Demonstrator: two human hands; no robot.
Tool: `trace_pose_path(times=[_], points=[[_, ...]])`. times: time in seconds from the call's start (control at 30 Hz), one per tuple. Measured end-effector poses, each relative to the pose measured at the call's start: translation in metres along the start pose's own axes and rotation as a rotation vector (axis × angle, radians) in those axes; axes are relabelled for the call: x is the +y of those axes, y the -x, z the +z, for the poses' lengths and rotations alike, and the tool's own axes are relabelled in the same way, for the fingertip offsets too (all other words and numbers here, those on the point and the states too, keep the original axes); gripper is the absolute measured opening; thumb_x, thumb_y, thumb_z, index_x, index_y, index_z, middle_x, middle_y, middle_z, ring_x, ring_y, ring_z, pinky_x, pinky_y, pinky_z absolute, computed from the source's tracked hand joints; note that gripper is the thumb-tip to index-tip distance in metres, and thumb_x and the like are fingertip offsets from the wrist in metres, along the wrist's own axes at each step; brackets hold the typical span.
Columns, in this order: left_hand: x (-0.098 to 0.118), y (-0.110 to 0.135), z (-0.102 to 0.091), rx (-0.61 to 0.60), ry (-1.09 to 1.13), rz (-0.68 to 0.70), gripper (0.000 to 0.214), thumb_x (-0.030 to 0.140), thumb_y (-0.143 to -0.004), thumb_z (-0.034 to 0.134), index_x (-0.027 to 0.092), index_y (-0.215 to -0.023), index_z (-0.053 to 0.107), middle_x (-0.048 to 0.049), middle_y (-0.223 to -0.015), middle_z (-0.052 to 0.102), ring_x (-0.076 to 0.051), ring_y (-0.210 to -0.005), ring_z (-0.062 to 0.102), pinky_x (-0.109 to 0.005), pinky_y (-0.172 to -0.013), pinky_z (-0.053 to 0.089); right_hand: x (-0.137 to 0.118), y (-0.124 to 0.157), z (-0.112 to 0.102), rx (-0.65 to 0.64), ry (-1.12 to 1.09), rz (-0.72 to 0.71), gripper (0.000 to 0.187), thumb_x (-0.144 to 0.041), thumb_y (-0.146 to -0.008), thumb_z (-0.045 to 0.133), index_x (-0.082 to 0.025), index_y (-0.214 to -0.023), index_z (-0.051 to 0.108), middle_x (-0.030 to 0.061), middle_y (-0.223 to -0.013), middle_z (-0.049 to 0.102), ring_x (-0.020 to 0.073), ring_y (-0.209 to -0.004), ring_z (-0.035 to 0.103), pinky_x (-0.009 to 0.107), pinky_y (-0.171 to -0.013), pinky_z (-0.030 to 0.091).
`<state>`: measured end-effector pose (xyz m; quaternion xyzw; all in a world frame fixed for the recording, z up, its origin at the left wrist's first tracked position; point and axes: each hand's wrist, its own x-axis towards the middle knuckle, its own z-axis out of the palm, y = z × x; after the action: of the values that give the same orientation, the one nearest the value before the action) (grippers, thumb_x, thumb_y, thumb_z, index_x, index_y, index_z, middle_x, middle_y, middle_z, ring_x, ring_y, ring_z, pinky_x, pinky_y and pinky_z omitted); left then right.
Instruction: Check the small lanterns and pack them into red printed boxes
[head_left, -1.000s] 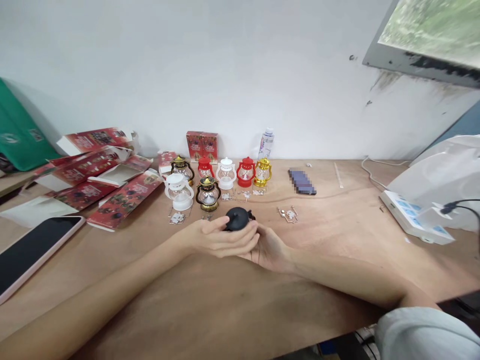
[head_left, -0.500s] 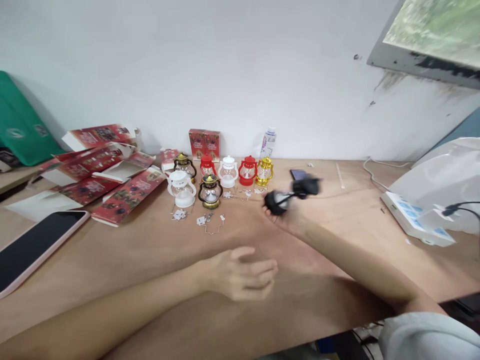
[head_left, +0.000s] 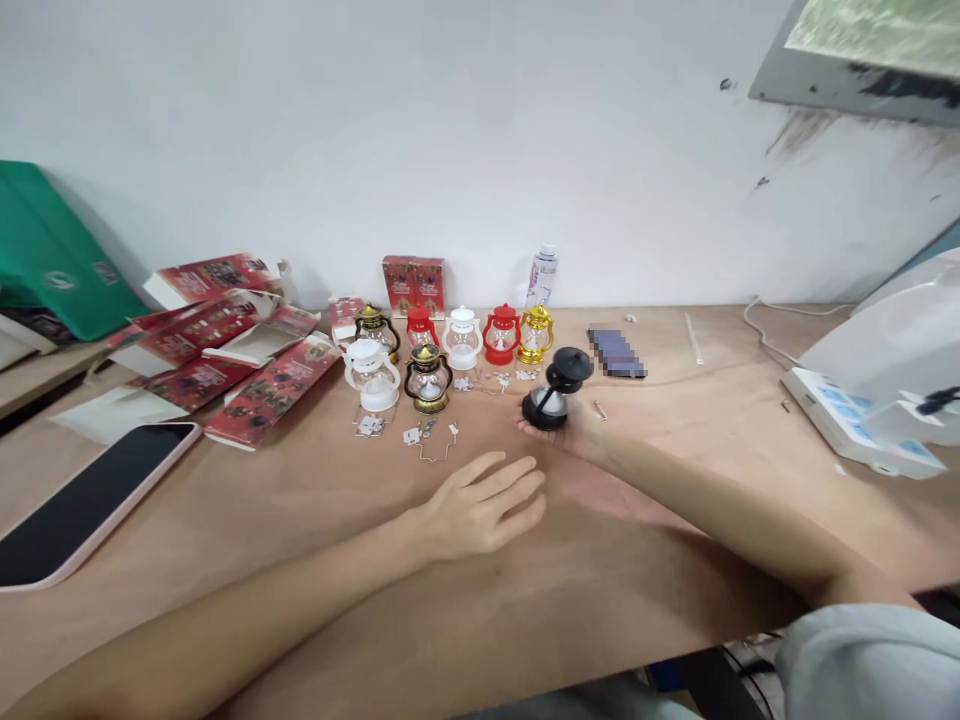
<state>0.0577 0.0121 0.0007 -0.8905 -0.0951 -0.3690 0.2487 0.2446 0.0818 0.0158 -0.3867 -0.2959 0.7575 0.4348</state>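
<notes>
Holds the black lantern (head_left: 556, 391) tilted over the table (head_left: 315, 500), with the base (head_left: 545, 418) clasped in the right hand (head_left: 581, 432) between palm and fingertips, and the cap (head_left: 572, 364) clear of the grip, and has the left hand (head_left: 481, 510) nearby, with loosely spread fingers, short of the other lanterns (head_left: 429, 398).

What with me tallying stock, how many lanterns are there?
8: black lantern in the right hand; front white, front bronze; behind, left to right: rear bronze, left red, rear white, right red, gold.

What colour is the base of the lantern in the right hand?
The base is black, as the head view shows.
</notes>
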Motion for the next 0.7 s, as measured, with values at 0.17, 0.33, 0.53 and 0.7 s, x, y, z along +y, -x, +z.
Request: trace_pose_path(times=[0.17,0.33,0.53,0.7], points=[[-0.001,-0.009,-0.005,-0.035,-0.361,0.005,0.028,0.015,-0.089,0.056,0.024,-0.114,0.064,-0.0009,-0.127,0.064,-0.011,-0.122,0.053,-0.031,-0.119,0.006,0.011,0.008,0.019,0.014,0.073,0.154,0.026,-0.029,-0.091,0.043,-0.014,-0.084,0.063,0.0059,-0.068,0.068,0.0136,-0.058,0.064,0.024,-0.056,0.057],[-0.021,-0.009,-0.007,-0.084,-0.549,-0.164,0.026,0.014,-0.091,0.052,0.022,-0.113,0.062,-0.0053,-0.117,0.07,-0.016,-0.113,0.062,-0.034,-0.112,0.024,0.018,0.032,0.033,-0.031,0.14,0.284,0.031,-0.034,-0.094,0.041,-0.012,-0.097,0.062,0.0094,-0.083,0.071,0.0159,-0.071,0.07,0.031,-0.072,0.061],[-0.071,0.014,-0.008,-0.106,-0.147,-0.485,0.039,0.032,-0.082,0.06,0.014,-0.116,0.053,-0.0147,-0.105,0.069,-0.028,-0.095,0.068,-0.04,-0.085,0.049,0.004,0.039,0.019,-0.014,0.061,0.165,0.032,-0.01,-0.083,0.037,-0.001,-0.101,0.061,0.0211,-0.094,0.071,0.0211,-0.092,0.072,0.036,-0.102,0.05],[-0.059,0.016,0.001,0.166,0.371,-1.047,0.052,0.043,-0.073,0.068,0.016,-0.113,0.048,-0.008,-0.101,0.067,-0.023,-0.094,0.066,-0.036,-0.083,0.052,0.001,0.027,0.001,-0.001,0.152,0.108,0.035,0.009,-0.073,0.043,-0.003,-0.098,0.065,0.0168,-0.104,0.072,0.0175,-0.101,0.07,0.031,-0.108,0.045]])
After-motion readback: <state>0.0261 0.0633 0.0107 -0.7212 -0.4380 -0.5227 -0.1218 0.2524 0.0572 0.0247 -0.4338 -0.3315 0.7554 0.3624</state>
